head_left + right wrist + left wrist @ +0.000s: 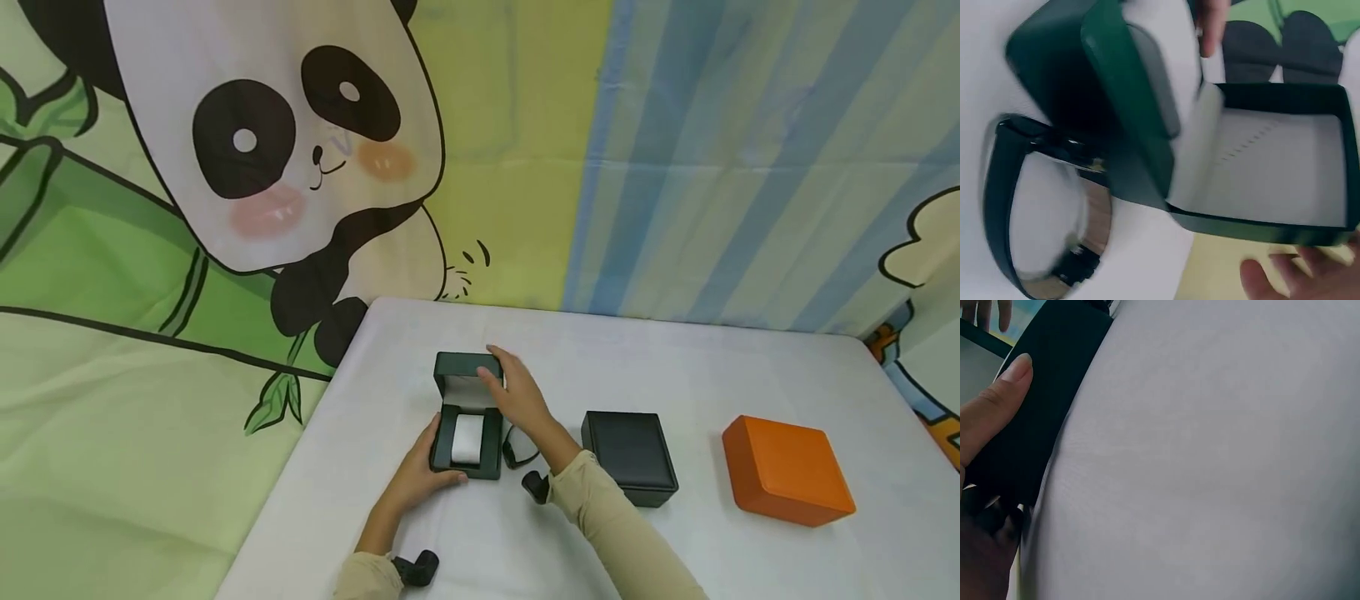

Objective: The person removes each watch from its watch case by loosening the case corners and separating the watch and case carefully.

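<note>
My left hand (420,479) grips the base of the open green box (467,417) on the white counter (750,375). My right hand (517,396) rests loosely on its raised lid, a black watch (1035,206) lying just beside.

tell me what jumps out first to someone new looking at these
The open green box near the table's left side, with a white cushion inside; the left hand holds its base, the right hand touches its raised lid. A watch lies beside it; a black box and an orange box sit further right.
</note>
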Tool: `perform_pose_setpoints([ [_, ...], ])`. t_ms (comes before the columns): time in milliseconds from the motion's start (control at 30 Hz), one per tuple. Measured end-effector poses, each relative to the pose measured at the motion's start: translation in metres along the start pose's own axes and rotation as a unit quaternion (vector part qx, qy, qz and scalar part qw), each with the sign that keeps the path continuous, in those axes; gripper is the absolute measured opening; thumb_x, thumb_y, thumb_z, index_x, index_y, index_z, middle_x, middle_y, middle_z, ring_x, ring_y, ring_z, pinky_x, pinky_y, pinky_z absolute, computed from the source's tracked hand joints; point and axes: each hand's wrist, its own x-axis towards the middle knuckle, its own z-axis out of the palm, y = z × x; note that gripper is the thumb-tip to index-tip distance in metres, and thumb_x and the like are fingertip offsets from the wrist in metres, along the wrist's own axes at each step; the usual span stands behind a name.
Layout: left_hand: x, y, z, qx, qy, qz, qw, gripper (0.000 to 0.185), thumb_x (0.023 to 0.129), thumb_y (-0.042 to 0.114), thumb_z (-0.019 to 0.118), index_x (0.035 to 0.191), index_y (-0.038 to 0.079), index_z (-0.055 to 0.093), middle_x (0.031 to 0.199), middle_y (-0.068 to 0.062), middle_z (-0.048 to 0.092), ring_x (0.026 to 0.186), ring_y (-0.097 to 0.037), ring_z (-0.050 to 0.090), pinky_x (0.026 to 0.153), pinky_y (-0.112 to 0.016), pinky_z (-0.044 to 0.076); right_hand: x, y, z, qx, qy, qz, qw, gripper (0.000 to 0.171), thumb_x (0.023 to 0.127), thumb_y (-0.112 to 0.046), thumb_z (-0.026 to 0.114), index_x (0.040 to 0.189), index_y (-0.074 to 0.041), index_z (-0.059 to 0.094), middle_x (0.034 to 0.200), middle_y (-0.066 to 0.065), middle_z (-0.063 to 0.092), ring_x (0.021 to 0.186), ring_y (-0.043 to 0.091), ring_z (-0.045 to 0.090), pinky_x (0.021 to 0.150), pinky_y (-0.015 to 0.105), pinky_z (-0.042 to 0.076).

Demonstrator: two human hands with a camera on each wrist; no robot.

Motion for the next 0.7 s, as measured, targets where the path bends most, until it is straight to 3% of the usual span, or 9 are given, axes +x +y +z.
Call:
perform_pose_setpoints([
  [133, -0.001, -0.001, 0.002, 0.003, 0.004, -0.002, 1.0, 0.117, 0.059, 0.046, 0.079, 0.147, 0.009, 0.011, 0.151, -0.012, 0.019, 0.137, -0.033, 0.021, 0.108, -0.052, 0.024, -0.008, 0.001, 0.003, 0.006, -0.038, 0.003, 0.999, 0.05, 0.094, -0.039, 0.047, 0.136, -0.015, 0.037, 0.138, 0.014, 0.04, 0.121, 0.032, 0.045, 0.094, 0.049, 0.043],
  [267, 0.0, -0.001, 0.001, -0.002, 0.012, 0.002, 0.9999, 0.124, 0.058, 0.045, 0.08, 0.147, 0.006, 0.003, 0.151, -0.009, 0.022, 0.137, -0.03, 0.023, 0.108, -0.052, 0.024, -0.02, 0.001, 0.004, 0.015, -0.027, -0.026, 0.999, 0.049, 0.092, -0.037, 0.051, 0.133, -0.011, 0.039, 0.135, 0.014, 0.041, 0.116, 0.03, 0.049, 0.089, 0.046, 0.046],
  [467, 0.003, 0.0, -0.001, -0.006, 0.001, 0.003, 1.0, 0.126, 0.06, 0.045, 0.079, 0.147, 0.007, -0.004, 0.15, -0.005, 0.024, 0.137, -0.027, 0.025, 0.108, -0.052, 0.023, -0.039, 0.004, 0.011, -0.024, 0.007, -0.092, 0.995, 0.046, 0.088, -0.028, 0.059, 0.126, -0.008, 0.044, 0.129, 0.014, 0.047, 0.123, 0.03, 0.044, 0.099, 0.045, 0.04],
  [600, 0.001, 0.0, -0.001, 0.008, 0.013, 0.009, 0.9998, 0.122, 0.061, 0.042, 0.08, 0.148, 0.019, -0.002, 0.146, -0.012, 0.032, 0.132, -0.031, 0.034, 0.105, -0.052, 0.029, -0.052, 0.014, 0.022, -0.082, 0.045, -0.16, 0.983, 0.049, 0.083, -0.024, 0.065, 0.124, -0.007, 0.047, 0.13, 0.014, 0.047, 0.127, 0.033, 0.04, 0.097, 0.045, 0.042],
  [700, 0.0, 0.0, 0.0, 0.016, 0.02, 0.014, 0.9996, 0.118, 0.062, 0.04, 0.08, 0.147, 0.03, 0.0, 0.144, -0.015, 0.035, 0.128, -0.033, 0.038, 0.103, -0.052, 0.032, -0.059, 0.023, 0.03, -0.138, 0.075, -0.218, 0.963, 0.052, 0.079, -0.024, 0.069, 0.123, -0.006, 0.048, 0.129, 0.015, 0.048, 0.125, 0.033, 0.043, 0.093, 0.041, 0.046],
])
